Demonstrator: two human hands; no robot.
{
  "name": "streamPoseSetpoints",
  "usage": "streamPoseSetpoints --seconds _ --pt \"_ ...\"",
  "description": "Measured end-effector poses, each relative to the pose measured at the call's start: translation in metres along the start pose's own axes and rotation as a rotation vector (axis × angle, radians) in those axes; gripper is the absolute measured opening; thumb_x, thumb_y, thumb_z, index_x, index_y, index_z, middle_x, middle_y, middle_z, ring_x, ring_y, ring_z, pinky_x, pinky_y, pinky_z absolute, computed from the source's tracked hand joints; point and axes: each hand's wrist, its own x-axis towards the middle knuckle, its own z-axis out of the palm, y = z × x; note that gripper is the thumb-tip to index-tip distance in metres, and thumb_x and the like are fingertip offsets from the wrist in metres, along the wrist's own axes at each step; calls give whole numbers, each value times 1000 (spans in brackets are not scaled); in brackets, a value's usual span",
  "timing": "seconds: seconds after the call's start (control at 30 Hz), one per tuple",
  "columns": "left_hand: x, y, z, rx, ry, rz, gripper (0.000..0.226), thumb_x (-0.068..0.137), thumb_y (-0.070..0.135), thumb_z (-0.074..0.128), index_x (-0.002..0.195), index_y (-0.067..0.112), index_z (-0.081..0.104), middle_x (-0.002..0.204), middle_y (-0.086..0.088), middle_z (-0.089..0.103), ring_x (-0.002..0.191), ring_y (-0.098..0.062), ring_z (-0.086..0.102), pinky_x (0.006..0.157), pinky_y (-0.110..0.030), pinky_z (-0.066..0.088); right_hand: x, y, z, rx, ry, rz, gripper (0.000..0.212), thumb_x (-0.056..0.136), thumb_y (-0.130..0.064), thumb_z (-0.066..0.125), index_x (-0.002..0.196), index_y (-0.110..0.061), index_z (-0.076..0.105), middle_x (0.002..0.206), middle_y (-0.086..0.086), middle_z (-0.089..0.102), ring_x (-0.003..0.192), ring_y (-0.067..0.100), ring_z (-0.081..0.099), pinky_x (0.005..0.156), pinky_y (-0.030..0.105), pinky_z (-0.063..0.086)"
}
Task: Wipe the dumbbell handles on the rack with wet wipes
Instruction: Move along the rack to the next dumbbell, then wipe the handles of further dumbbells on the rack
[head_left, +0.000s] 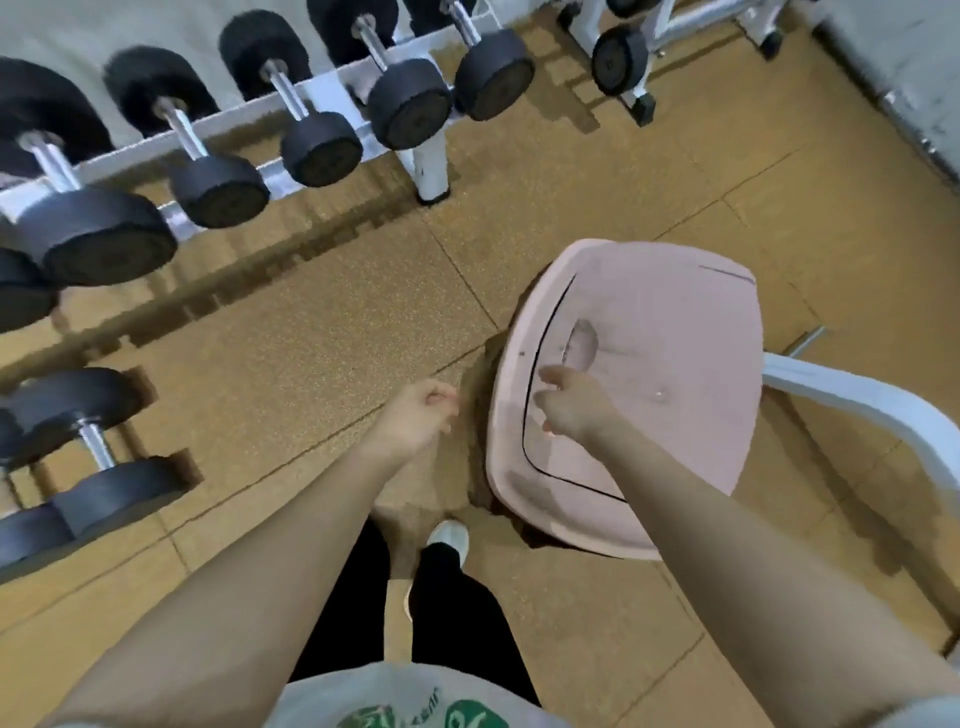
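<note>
Looking down at a gym floor (291, 332) of speckled tan mats with dark seams, the head view takes in a pale wall at the top left and a white machine frame (670, 31) in the top right corner. A white rack (322, 98) runs along the upper left, rising toward the top of the picture. The dumbbells (311, 119) lie across its rails side by side, each long axis running from the wall out toward the open floor, black round ends nearest the person, bright metal handles (283, 88) between. More dumbbells sit on a lower tier at the left edge. A pink seat (649, 322) stands to the right on a white frame.

The left hand (415, 415) hangs over the floor, fingers curled in loosely, holding nothing that shows. The right hand (569, 405) hovers over the seat's near edge, fingers relaxed and slightly spread, holding nothing. Both hands are well apart from the rack. Black trousers and a white shoe (449, 538) show below.
</note>
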Motion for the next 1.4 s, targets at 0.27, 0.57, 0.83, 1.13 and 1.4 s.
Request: streamPoseSetpoints --seconds 0.27,0.57,0.83,1.13,1.4 --pt "-124 -105 -147 -272 423 -33 18 96 9 42 106 11 57 96 -5 63 73 -12 56 62 -15 43 -84 -179 116 -246 -240 -522 37 96 -11 44 132 -15 49 131 0 52 112 19 55 93 27 45" --pt "-289 -314 -295 -503 918 -218 17 97 18 42 101 12 58 93 -5 63 72 -8 55 55 -13 41 -198 -328 373 -461 -501 -859 20 94 -14 47 108 -16 62 97 -3 57 90 16 56 73 25 43" --pt "-444 -504 -396 -757 1130 -335 25 98 20 39 89 13 61 88 -7 63 68 -18 55 64 -28 42 -316 -407 619 -621 -784 -930 18 95 -17 47 109 -19 59 103 -2 58 104 23 58 90 34 48" --pt "-520 -650 -473 -849 1365 -381 26 93 15 43 74 20 61 75 0 64 65 -22 59 74 -36 47 -380 -467 822 -868 -873 -1054 17 95 -16 48 107 -15 59 88 -3 56 80 15 55 70 26 44" --pt "-505 -798 -587 -1003 1372 -409 21 94 15 43 80 21 59 77 3 62 63 -15 57 72 -33 44 -368 -525 1029 -982 -820 -1060 23 94 -15 46 108 -8 63 106 13 64 97 30 60 75 29 43"
